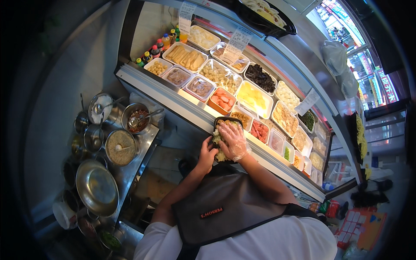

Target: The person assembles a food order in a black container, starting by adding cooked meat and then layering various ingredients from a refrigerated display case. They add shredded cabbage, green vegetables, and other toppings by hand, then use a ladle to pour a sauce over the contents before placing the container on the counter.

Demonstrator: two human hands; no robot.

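A black food container is held in front of the apron, at the near edge of the display case. My bare left hand grips its left side, thumb toward the rim. Inside lies pale green and yellowish chopped food, too covered to name. My right hand, in a clear plastic glove, lies over the container with fingers stretched out flat on the food. Whether anything is under its palm is hidden. Just beyond the hands stand a tub of brownish food and a tub of pink sausage slices.
A lit display case holds several tubs of ingredients, with drink bottles at its far left. On the steel counter at left stand a seasoning pot, a bowl of chili and a large metal bowl. A black bowl sits on top of the case.
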